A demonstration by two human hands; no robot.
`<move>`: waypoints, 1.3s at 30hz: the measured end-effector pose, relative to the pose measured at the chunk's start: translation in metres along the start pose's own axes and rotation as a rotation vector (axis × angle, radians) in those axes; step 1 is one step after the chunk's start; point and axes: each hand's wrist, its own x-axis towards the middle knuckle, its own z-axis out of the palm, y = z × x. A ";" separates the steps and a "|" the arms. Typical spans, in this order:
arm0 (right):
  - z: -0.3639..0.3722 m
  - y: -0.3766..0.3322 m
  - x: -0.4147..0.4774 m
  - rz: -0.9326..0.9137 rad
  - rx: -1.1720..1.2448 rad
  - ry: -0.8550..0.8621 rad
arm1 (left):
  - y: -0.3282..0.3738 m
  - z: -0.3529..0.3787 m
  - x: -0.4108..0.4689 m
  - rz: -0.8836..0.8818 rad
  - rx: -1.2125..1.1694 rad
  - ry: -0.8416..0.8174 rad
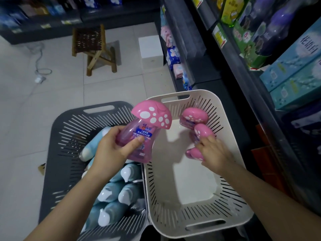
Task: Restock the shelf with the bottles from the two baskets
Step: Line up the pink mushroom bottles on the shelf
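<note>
Bottle in left hand above adjoining rims, grey basket and white basket

Pale glossy floor tiles with thin grout lines are covering the area from 7 to 12 o'clock. A wooden stool with a dark woven seat is standing at 11 o'clock, its crossed legs casting a soft shadow. A white box is sitting on the floor at 12 o'clock, near the stool. A grey cable is lying looped at 10 o'clock, ending at a white plug block. A dark far shelving unit is running along the top edge. A dark shelf rack is lining the side from 1 to 4 o'clock.
</note>
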 end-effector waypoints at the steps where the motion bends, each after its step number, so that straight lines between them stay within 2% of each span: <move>1: 0.003 0.000 0.000 0.009 0.009 0.029 | -0.001 0.000 -0.002 -0.005 -0.009 0.010; 6: 0.004 -0.003 -0.004 0.011 0.005 0.067 | -0.009 -0.005 -0.010 -0.035 -0.041 0.029; 12: -0.030 -0.014 -0.016 0.078 0.261 0.067 | 0.009 -0.010 -0.023 -0.030 -0.008 0.039; 16: -0.070 -0.023 -0.026 0.153 0.598 0.093 | 0.039 -0.013 -0.036 -0.015 -0.012 0.039; 25: -0.183 -0.021 -0.079 0.247 0.924 0.322 | 0.103 -0.030 -0.057 0.119 -0.049 0.013; 29: -0.226 -0.028 -0.113 0.281 0.970 0.433 | 0.127 -0.037 -0.059 0.150 -0.086 -0.050; 34: -0.260 -0.048 -0.165 0.346 0.895 0.553 | 0.163 -0.043 -0.069 0.243 -0.137 -0.204; 39: -0.278 -0.087 -0.227 0.481 0.897 0.698 | 0.190 -0.051 -0.089 0.432 -0.102 -0.346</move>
